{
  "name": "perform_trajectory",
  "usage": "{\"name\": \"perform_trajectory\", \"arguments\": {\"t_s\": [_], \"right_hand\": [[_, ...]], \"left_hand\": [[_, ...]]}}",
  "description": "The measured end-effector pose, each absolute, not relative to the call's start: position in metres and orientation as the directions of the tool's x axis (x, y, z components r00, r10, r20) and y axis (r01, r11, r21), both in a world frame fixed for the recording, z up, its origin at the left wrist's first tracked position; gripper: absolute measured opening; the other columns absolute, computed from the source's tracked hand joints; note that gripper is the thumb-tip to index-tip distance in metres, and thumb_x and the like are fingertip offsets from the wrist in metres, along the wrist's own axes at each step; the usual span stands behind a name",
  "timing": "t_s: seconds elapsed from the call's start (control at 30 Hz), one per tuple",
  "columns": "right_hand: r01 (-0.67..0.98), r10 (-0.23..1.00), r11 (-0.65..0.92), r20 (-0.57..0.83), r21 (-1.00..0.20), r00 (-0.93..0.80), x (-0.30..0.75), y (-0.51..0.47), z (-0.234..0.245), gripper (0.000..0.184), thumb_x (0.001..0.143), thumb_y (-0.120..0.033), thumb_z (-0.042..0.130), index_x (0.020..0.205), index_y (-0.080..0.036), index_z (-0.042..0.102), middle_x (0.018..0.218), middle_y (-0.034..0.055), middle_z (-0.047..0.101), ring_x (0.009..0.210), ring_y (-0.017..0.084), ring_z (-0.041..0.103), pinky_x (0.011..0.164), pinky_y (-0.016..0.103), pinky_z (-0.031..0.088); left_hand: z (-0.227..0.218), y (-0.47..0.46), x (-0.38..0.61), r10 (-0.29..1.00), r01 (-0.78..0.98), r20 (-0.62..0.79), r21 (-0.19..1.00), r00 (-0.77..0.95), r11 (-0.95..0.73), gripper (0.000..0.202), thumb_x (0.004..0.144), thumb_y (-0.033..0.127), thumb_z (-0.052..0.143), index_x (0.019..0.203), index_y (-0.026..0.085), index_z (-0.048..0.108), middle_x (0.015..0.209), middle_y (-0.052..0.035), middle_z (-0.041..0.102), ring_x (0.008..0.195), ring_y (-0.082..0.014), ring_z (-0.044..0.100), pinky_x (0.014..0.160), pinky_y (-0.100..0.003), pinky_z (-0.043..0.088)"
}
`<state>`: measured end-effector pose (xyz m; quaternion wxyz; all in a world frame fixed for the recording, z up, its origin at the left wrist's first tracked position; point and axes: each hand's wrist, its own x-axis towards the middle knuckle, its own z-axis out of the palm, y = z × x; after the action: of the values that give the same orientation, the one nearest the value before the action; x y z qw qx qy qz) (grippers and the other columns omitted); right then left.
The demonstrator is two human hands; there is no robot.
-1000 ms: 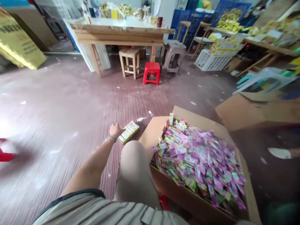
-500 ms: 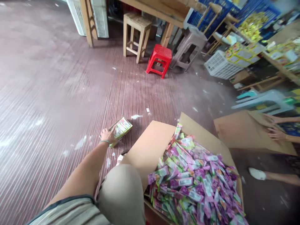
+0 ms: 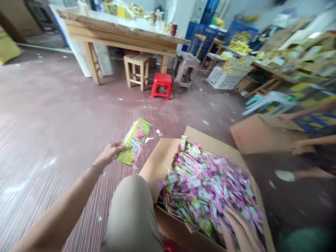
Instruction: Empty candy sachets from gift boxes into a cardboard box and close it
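The small green box point(image 3: 133, 145) is now held by the left hand point(image 3: 108, 154); half a second ago it was touched on the floor point(image 3: 78, 115), whereas now it seems to be lifted and tilted above it, and a green face with printed fruit is shown; its near left part is pinched by the left fingers, though the underside is hidden. It is found left of the large cardboard box point(image 3: 160, 157), beyond the bent knee point(image 3: 133, 196) and well apart from the packets point(image 3: 207, 182). The right hand point(image 3: 240, 229), which was not seen before, has come into view at the near right; its fingers are loosely spread over the packets, and no packet can be seen pinched between them; because of blur, it cannot be told whether the packets are pressed. By this change, it is judged, the work has passed from reaching to holding; both hands are now occupied. At the right, a second cardboard box point(image 3: 249, 138) is handled by another person's hand point(image 3: 299, 147).
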<state>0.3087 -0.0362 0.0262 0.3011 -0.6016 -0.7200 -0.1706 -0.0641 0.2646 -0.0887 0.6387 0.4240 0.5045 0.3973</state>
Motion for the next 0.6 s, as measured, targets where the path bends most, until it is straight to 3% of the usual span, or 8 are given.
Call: {"name": "perform_trajectory", "arguments": {"t_s": [0.03, 0.1, 0.2, 0.27, 0.33, 0.4, 0.53, 0.6], "right_hand": [[0.963, 0.727, 0.261, 0.67, -0.066, -0.151, 0.301, -0.029, 0.029, 0.041, 0.1, -0.026, 0.059, 0.14, -0.036, 0.06, 0.116, 0.0075, 0.072, 0.108, 0.025, 0.071, 0.086, 0.041, 0.063], [0.932, 0.696, 0.362, 0.661, 0.013, -0.28, 0.282, -0.008, 0.044, 0.044, 0.1, -0.018, 0.058, 0.144, -0.023, 0.055, 0.12, 0.0106, 0.07, 0.116, 0.024, 0.067, 0.099, 0.04, 0.058], [0.891, 0.682, 0.443, 0.609, 0.097, -0.405, 0.257, 0.012, 0.075, 0.04, 0.102, -0.028, 0.058, 0.14, -0.015, 0.053, 0.132, 0.0161, 0.064, 0.131, 0.029, 0.054, 0.111, 0.047, 0.049], [0.892, 0.742, 0.431, 0.509, 0.135, -0.436, 0.248, 0.005, 0.087, 0.028, 0.103, -0.033, 0.055, 0.124, -0.015, 0.06, 0.121, 0.0153, 0.066, 0.118, 0.03, 0.057, 0.105, 0.05, 0.049], [0.901, 0.804, 0.409, 0.41, 0.143, -0.43, 0.247, -0.017, 0.084, 0.022, 0.103, -0.037, 0.053, 0.099, -0.018, 0.062, 0.099, 0.0107, 0.067, 0.096, 0.027, 0.058, 0.092, 0.047, 0.051], [0.907, 0.834, 0.41, 0.361, 0.099, -0.417, 0.251, -0.046, 0.066, 0.027, 0.103, -0.04, 0.053, 0.084, -0.02, 0.056, 0.084, 0.0065, 0.063, 0.083, 0.023, 0.056, 0.081, 0.04, 0.05], [0.911, 0.812, 0.402, 0.496, -0.092, -0.308, 0.261, -0.086, 0.033, 0.033, 0.105, -0.035, 0.043, 0.075, -0.022, 0.047, 0.064, -0.0007, 0.053, 0.059, 0.015, 0.047, 0.059, 0.032, 0.038], [0.918, 0.782, 0.37, 0.581, -0.141, -0.226, 0.266, -0.092, 0.036, 0.033, 0.106, -0.032, 0.038, 0.075, -0.022, 0.046, 0.063, -0.0006, 0.053, 0.058, 0.015, 0.046, 0.058, 0.032, 0.035]], "left_hand": [[-0.06, 0.257, -0.057, 0.935, -0.037, -0.276, 0.956, 0.225, 0.291, 0.06, 0.056, 0.034, 0.086, 0.111, 0.012, 0.076, 0.081, -0.008, 0.078, 0.067, -0.0248, 0.073, 0.06, -0.031, 0.06], [-0.004, 0.235, -0.035, 0.924, 0.088, -0.183, 0.983, 0.335, 0.162, 0.061, 0.058, 0.031, 0.087, 0.117, 0.017, 0.077, 0.089, -0.006, 0.079, 0.07, -0.0249, 0.074, 0.058, -0.029, 0.059], [0.06, 0.189, 0.01, 0.802, 0.135, -0.129, 0.989, 0.583, 0.061, 0.061, 0.058, 0.031, 0.086, 0.118, 0.023, 0.079, 0.093, -0.0031, 0.079, 0.073, -0.0259, 0.073, 0.058, -0.028, 0.058], [0.078, 0.154, 0.038, 0.67, 0.139, -0.163, 0.986, 0.724, 0.09, 0.056, 0.057, 0.029, 0.083, 0.113, 0.025, 0.082, 0.087, -0.0021, 0.079, 0.071, -0.0255, 0.071, 0.057, -0.028, 0.056], [0.077, 0.122, 0.058, 0.563, 0.188, -0.242, 0.97, 0.79, 0.152, 0.047, 0.056, 0.026, 0.079, 0.102, 0.024, 0.084, 0.081, -0.0019, 0.078, 0.069, -0.0253, 0.069, 0.056, -0.028, 0.054], [0.062, 0.099, 0.073, 0.457, 0.271, -0.347, 0.936, 0.819, 0.226, 0.041, 0.055, 0.023, 0.075, 0.096, 0.024, 0.083, 0.08, -0.0022, 0.078, 0.068, -0.0248, 0.069, 0.057, -0.028, 0.053], [0.016, 0.079, 0.098, 0.241, 0.371, -0.505, 0.818, 0.829, 0.439, 0.033, 0.053, 0.018, 0.073, 0.085, 0.02, 0.079, 0.079, -0.0058, 0.077, 0.067, -0.023, 0.07, 0.061, -0.028, 0.054], [0.003, 0.083, 0.11, 0.261, 0.35, -0.511, 0.805, 0.819, 0.479, 0.028, 0.049, 0.021, 0.08, 0.077, 0.019, 0.075, 0.071, -0.0081, 0.075, 0.064, -0.0274, 0.071, 0.062, -0.034, 0.058]]}}
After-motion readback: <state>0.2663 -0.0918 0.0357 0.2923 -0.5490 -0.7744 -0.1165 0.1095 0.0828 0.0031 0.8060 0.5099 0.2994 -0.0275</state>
